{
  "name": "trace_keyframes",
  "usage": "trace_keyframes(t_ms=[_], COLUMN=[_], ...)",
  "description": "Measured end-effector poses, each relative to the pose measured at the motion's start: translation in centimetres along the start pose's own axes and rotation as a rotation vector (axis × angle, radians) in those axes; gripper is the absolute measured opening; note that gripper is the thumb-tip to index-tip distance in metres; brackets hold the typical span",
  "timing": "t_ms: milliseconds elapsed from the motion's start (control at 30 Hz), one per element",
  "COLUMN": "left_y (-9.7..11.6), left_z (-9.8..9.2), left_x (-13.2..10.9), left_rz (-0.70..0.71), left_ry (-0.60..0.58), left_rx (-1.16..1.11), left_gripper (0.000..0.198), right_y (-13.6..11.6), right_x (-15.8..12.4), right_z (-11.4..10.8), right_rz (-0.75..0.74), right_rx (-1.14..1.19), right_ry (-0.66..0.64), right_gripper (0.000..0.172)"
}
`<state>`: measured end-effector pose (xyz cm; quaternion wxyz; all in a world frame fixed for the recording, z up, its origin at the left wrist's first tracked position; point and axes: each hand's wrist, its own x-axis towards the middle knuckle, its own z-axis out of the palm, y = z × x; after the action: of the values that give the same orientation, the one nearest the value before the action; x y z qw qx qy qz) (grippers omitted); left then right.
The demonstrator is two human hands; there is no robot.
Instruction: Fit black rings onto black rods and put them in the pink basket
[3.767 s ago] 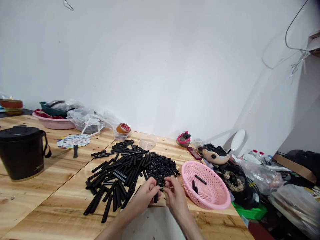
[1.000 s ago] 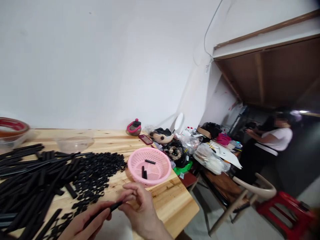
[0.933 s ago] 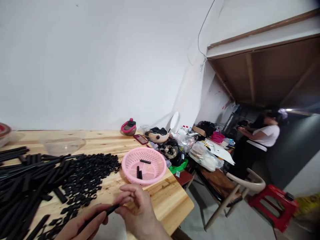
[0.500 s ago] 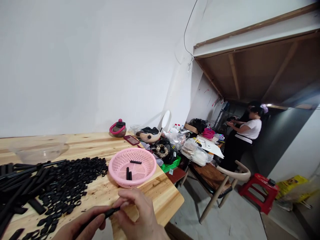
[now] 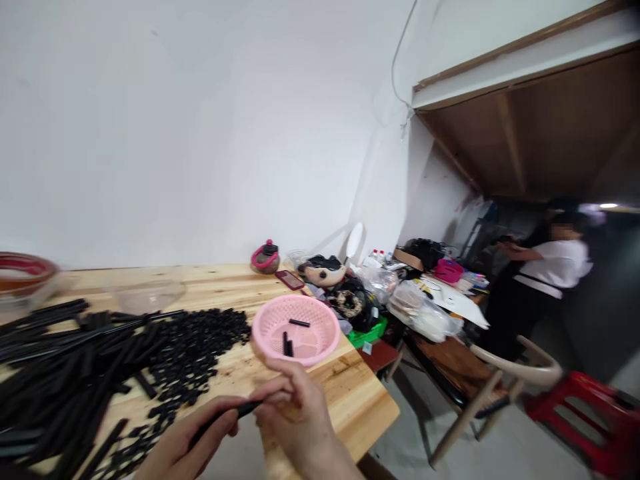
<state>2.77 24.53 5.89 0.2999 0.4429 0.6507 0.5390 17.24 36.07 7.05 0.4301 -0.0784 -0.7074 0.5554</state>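
Ideally, we should brace the black tube (image 5: 247, 409), nearer us & left of the pink basket (image 5: 313, 340), firmly in the L hand (image 5: 203, 437), whose fingers grip it. W/ R hand (image 5: 303, 420) fingers pinching its tip, we should pull lightly, in line.

Black tube (image 5: 249, 408) turned sideways, red stool (image 5: 600, 395) come into view
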Motion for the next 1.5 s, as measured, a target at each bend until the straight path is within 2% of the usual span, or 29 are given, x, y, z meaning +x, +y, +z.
trace_keyframes(t_ms=[133,267,533,733,1000,1267,1500], left_y=[1.1,0.9,-0.9,-1.0,-0.6,0.0,-0.2], left_z=[-0.9,-1.6,-2.6,-3.1,-3.6,-3.8,-3.8], left_x=[-0.3,0.3,0.8,0.2,-0.2,-0.3,-0.5], left_rz=[0.026,0.030,0.075,0.086,0.116,0.175,0.223], left_ry=[-0.028,-0.036,0.002,0.034,0.042,0.049,0.040], left_rx=[-0.019,-0.100,-0.135,-0.095,-0.081,-0.002,0.038], left_gripper=[0.046,0.049,0.046,0.039,0.037,0.036,0.034], right_y=[0.4,0.7,2.1,2.3,2.0,1.8,1.4], right_x=[0.9,1.9,2.8,2.7,3.1,3.5,3.8], right_z=[0.7,1.4,2.6,3.2,2.7,2.3,2.1], right_rz=[0.074,0.067,0.037,-0.018,-0.070,-0.048,-0.046], right_rx=[0.072,0.098,0.060,0.038,-0.071,-0.135,-0.208], right_ry=[-0.010,0.000,-0.012,-0.007,-0.147,-0.203,-0.238], right_gripper=[0.056,0.065,0.059,0.053,0.057,0.063,0.058])
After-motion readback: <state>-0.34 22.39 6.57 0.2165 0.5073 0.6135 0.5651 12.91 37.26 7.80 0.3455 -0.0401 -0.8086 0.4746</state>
